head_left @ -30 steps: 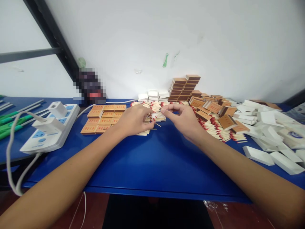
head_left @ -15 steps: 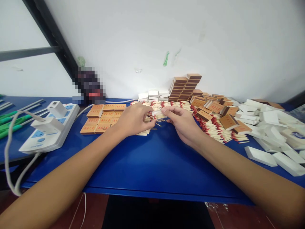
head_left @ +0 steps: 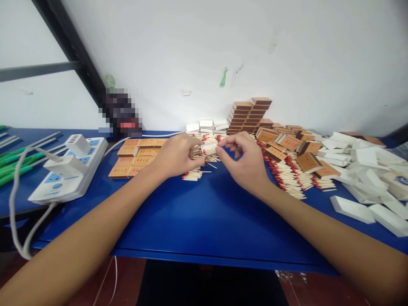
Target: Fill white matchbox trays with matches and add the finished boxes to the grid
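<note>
My left hand [head_left: 177,156] and my right hand [head_left: 245,163] meet over the blue table [head_left: 204,221], both pinching a small white matchbox tray [head_left: 208,147] filled with matches. The left hand's fingers curl round its left end; the right hand's thumb and forefinger hold its right end. Loose red-tipped matches [head_left: 197,173] lie under and behind the hands. A long heap of matches [head_left: 291,174] runs to the right.
Brown matchboxes lie in flat rows [head_left: 137,156] at left, stacked [head_left: 247,117] at the wall, and loose [head_left: 287,144] at right. White inner trays [head_left: 363,170] pile at far right. A white power strip [head_left: 68,168] with cable and green tools [head_left: 15,163] sit left.
Both hands lifted the tray slightly and drew it a little nearer the wall; the right hand's fingers re-gripped its right end.
</note>
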Demonstrator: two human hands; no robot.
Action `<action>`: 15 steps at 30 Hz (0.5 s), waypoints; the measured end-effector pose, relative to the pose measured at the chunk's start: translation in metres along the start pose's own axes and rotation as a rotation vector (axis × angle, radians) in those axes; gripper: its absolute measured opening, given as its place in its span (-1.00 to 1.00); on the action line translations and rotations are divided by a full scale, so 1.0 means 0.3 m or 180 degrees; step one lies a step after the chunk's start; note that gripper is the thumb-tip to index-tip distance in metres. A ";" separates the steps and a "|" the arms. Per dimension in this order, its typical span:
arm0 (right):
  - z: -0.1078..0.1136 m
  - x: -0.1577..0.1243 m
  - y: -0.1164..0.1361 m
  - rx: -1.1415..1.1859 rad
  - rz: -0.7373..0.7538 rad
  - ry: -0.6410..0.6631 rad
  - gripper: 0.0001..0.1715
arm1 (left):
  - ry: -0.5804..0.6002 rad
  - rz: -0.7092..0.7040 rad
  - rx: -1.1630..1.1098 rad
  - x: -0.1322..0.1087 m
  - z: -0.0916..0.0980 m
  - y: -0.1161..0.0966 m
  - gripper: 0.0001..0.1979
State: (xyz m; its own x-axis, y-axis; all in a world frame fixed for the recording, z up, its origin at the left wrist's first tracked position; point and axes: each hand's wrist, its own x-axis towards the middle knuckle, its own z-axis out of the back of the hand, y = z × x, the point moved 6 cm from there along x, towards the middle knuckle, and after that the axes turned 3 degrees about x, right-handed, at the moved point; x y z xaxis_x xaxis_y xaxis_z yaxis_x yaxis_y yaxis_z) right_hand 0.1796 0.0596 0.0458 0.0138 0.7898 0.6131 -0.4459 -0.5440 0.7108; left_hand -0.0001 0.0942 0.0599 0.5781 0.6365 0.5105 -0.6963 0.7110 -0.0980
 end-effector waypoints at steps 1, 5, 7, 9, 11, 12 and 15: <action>-0.012 -0.009 0.032 -0.0079 0.0284 0.0212 -0.96 | 0.0001 0.0005 0.0025 0.001 0.001 0.004 -0.71; -0.112 -0.081 0.085 -0.0034 0.0808 0.1541 -0.88 | 0.0025 0.0087 0.0111 0.003 0.000 0.021 -0.68; -0.148 -0.107 0.077 -0.0151 0.0834 0.1839 -0.88 | 0.0052 0.0145 0.0150 0.003 -0.003 0.028 -0.68; -0.169 -0.117 0.063 -0.0260 0.0788 0.1940 -0.87 | 0.0084 0.0161 0.0169 0.003 -0.008 0.030 -0.69; -0.178 -0.116 0.053 -0.0308 0.0723 0.1967 -0.87 | 0.0104 0.0145 0.0169 0.002 -0.010 0.029 -0.68; -0.179 -0.114 0.051 -0.0314 0.0694 0.1959 -0.87 | 0.0110 0.0140 0.0171 0.002 -0.010 0.028 -0.69; -0.177 -0.109 0.050 -0.0301 0.0643 0.1947 -0.89 | 0.0139 0.0137 0.0173 0.003 -0.010 0.025 -0.71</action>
State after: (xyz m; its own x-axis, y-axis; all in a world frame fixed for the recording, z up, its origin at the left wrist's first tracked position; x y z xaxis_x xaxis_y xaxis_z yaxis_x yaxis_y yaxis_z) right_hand 0.1249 0.0407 0.0180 -0.5783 0.7084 0.4047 -0.4635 -0.6935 0.5516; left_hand -0.0036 0.1009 0.0570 0.5643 0.6795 0.4689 -0.7423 0.6662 -0.0719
